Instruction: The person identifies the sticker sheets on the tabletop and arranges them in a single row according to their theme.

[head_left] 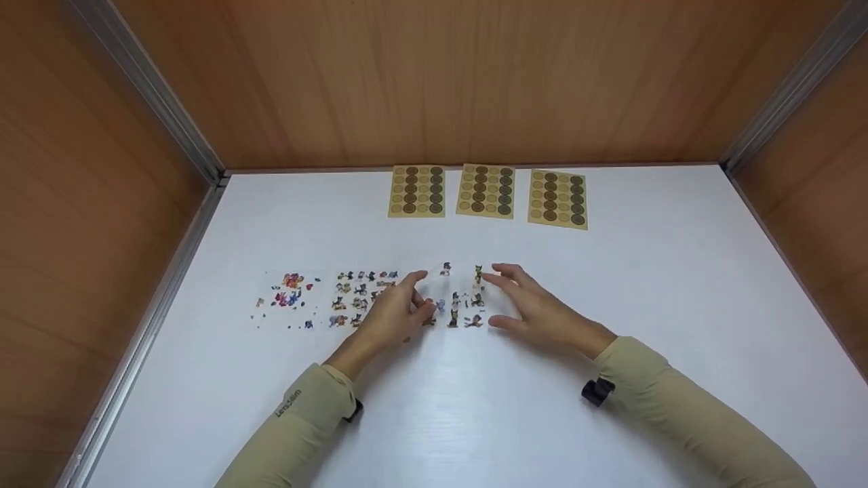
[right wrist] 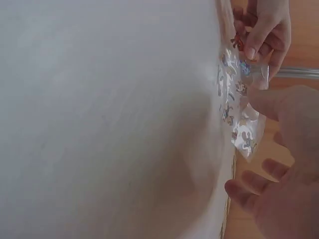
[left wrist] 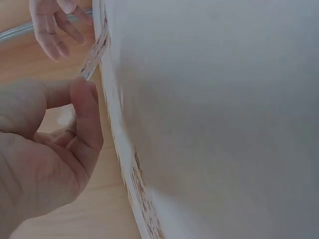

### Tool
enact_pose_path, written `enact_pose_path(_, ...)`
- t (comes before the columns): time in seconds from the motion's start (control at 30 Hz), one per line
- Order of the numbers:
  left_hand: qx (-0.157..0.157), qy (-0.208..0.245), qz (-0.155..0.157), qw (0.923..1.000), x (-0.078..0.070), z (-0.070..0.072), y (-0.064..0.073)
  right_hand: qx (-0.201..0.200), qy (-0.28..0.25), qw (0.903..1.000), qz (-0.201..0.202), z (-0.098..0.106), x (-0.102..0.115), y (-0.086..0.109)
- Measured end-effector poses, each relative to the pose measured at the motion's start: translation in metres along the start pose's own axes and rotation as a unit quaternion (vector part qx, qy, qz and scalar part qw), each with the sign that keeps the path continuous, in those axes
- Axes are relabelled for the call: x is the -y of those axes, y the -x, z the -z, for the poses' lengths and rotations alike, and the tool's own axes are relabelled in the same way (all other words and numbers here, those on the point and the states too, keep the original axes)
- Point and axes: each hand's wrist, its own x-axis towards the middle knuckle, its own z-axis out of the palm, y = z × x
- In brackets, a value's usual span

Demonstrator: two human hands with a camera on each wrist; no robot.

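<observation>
My left hand [head_left: 390, 313] pinches the left edge of a clear sheet of small cartoon stickers [head_left: 454, 317] between thumb and fingers. In the right wrist view, the sticker sheet [right wrist: 244, 134] is tilted up off the table and catches the light. My right hand [head_left: 546, 317] is by the sheet's right edge, with its fingers spread and apart from each other. From the right wrist, its thumb [right wrist: 264, 102] overlaps the sheet; whether it touches I cannot tell. In the left wrist view the sheet [left wrist: 94, 57] appears nearly edge-on.
Left of the hands, another clear sheet of cartoon stickers [head_left: 349, 288] lies partly under the left hand. Farther left is a sheet with scattered colourful stickers [head_left: 291, 298]. Three tan sheets of round stickers [head_left: 416, 191] lie along the back of the white table [head_left: 488, 420], before a wooden wall [head_left: 434, 81].
</observation>
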Motion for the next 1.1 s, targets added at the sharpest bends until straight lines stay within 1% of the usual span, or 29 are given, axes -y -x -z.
enact_pose_path(0.1, -0.006, -0.026, 0.010, 0.9996, 0.001, 0.000, 0.000, 0.043, 0.016, 0.9989, -0.005, -0.003, -0.002, -0.006)
enact_pose_path(0.17, -0.014, -0.050, 0.012, 0.9986, 0.001, 0.000, 0.001, 0.064, 0.019, 0.9977, -0.013, -0.006, -0.004, -0.010)
enact_pose_path(0.27, -0.033, -0.106, 0.007, 0.9937, 0.000, -0.001, 0.003, 0.094, 0.033, 0.9949, -0.014, -0.009, -0.005, -0.015)
enact_pose_path(0.4, -0.057, -0.190, -0.021, 0.9798, -0.001, -0.002, 0.008, 0.126, 0.051, 0.9907, 0.000, -0.011, -0.005, -0.020)
enact_pose_path(0.47, -0.066, -0.222, -0.044, 0.9718, -0.001, -0.002, 0.011, 0.136, 0.059, 0.9890, 0.006, -0.010, -0.005, -0.021)
enact_pose_path(0.63, -0.084, -0.259, -0.083, 0.9585, 0.002, -0.005, 0.014, 0.155, 0.073, 0.9851, 0.011, -0.009, -0.004, -0.023)
enact_pose_path(0.7, -0.088, -0.266, -0.089, 0.9557, 0.002, -0.004, 0.015, 0.155, 0.077, 0.9848, 0.016, -0.008, -0.003, -0.024)
enact_pose_path(0.73, -0.092, -0.276, -0.095, 0.9521, 0.002, -0.004, 0.015, 0.154, 0.077, 0.9849, 0.019, -0.008, -0.003, -0.024)
enact_pose_path(0.8, -0.100, -0.298, -0.112, 0.9426, 0.003, -0.004, 0.015, 0.153, 0.080, 0.9848, 0.021, -0.008, -0.003, -0.024)
enact_pose_path(0.93, -0.078, -0.327, -0.132, 0.9326, 0.002, -0.006, 0.017, 0.159, 0.088, 0.9833, 0.015, -0.007, -0.001, -0.026)
enact_pose_path(1.0, -0.051, -0.326, -0.127, 0.9354, 0.001, -0.007, 0.019, 0.164, 0.093, 0.9820, 0.014, -0.008, -0.001, -0.028)
enact_pose_path(1.1, -0.014, -0.327, -0.107, 0.9388, -0.001, -0.007, 0.021, 0.170, 0.096, 0.9805, 0.016, -0.010, 0.000, -0.032)
